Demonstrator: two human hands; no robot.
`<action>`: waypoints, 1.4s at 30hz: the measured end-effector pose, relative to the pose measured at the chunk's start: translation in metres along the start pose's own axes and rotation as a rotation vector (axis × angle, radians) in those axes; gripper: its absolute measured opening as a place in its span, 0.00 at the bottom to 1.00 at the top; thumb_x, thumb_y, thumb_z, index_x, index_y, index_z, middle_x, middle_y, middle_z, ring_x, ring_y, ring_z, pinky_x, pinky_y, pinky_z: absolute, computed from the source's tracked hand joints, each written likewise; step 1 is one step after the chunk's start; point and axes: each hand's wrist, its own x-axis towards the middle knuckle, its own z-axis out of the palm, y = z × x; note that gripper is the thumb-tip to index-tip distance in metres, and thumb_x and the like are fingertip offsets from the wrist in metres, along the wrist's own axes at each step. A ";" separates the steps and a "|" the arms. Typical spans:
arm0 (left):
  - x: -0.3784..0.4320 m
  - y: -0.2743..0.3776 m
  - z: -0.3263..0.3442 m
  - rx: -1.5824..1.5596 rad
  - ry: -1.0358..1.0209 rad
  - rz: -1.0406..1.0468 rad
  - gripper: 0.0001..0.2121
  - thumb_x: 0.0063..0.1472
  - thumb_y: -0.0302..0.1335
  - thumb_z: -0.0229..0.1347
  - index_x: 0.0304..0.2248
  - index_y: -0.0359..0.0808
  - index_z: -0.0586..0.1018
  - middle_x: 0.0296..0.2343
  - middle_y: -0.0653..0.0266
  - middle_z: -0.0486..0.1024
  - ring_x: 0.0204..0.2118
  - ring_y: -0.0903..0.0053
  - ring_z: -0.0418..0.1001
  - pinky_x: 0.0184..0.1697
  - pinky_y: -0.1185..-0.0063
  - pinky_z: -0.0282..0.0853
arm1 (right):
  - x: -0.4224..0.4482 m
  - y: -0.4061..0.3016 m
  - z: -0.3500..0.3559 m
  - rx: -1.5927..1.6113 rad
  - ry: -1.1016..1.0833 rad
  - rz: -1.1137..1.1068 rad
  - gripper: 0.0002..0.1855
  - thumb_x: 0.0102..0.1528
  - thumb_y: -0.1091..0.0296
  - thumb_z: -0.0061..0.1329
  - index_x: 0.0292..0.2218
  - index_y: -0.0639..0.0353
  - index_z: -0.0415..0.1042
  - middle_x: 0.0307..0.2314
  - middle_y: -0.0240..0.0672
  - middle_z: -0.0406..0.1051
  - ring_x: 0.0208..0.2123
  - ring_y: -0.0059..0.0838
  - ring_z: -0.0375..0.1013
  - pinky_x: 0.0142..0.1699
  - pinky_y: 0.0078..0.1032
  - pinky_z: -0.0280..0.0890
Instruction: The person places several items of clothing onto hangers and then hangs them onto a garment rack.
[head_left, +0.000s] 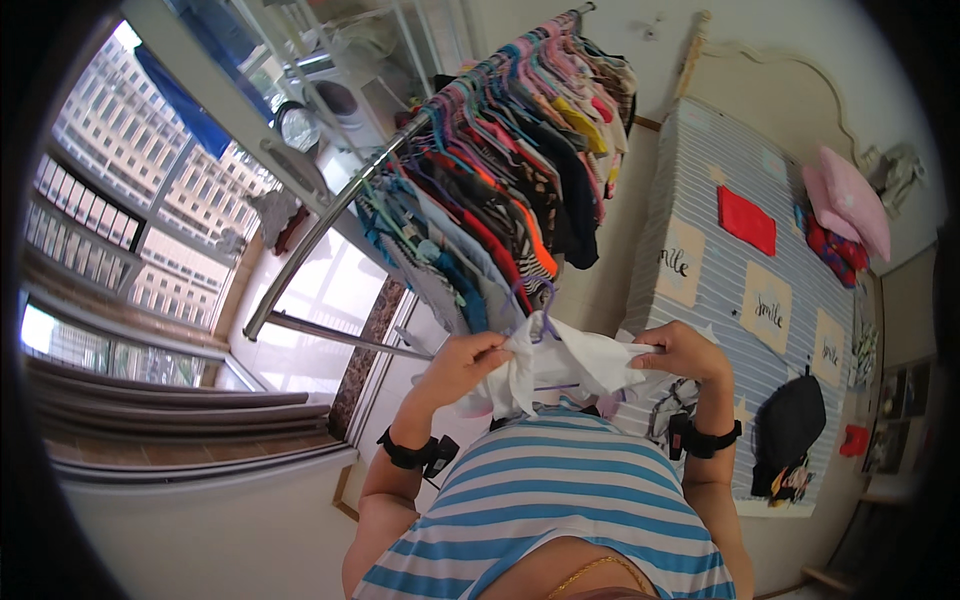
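A white collared garment (577, 356) hangs on a purple clothes hanger (550, 319) in front of my chest. The hanger's hook and neck rise through the collar, and its lower bar shows behind the cloth. My left hand (471, 360) pinches the white fabric at one shoulder, thumb against fingers. At the opposite shoulder my right hand (679, 351) grips the cloth the same way. The lower part of the garment is mostly hidden by its own folds and the hands. Black straps with small devices circle both forearms.
A metal clothes rail (330, 217) packed with hung clothes (495, 180) stands ahead. At the right is a bed (705, 202) bearing a folded red cloth (746, 220), pink pillows (844, 199) and a black bag (791, 420). Windows and a curtain (180, 409) are at the left.
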 end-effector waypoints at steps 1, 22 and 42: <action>-0.005 -0.004 -0.009 0.028 0.053 -0.031 0.07 0.58 0.24 0.53 0.34 0.29 0.76 0.20 0.68 0.70 0.21 0.88 0.61 0.24 0.86 0.59 | 0.005 -0.007 0.000 0.035 -0.055 -0.008 0.12 0.51 0.64 0.53 0.35 0.61 0.74 0.22 0.37 0.72 0.22 0.24 0.66 0.30 0.21 0.62; -0.006 -0.094 -0.082 0.180 0.931 0.168 0.24 0.57 0.23 0.48 0.53 0.30 0.60 0.53 0.51 0.58 0.56 0.60 0.55 0.58 0.72 0.49 | 0.175 -0.134 0.134 0.732 -0.025 -0.184 0.11 0.58 0.63 0.45 0.35 0.63 0.70 0.25 0.22 0.67 0.27 0.10 0.62 0.32 0.14 0.60; -0.017 -0.201 -0.130 -0.255 0.914 -0.073 0.16 0.60 0.26 0.49 0.47 0.33 0.68 0.43 0.63 0.67 0.45 0.79 0.65 0.48 0.83 0.61 | 0.300 -0.092 0.208 0.280 0.395 -0.276 0.14 0.53 0.61 0.49 0.29 0.65 0.66 0.17 0.41 0.64 0.19 0.28 0.63 0.27 0.27 0.59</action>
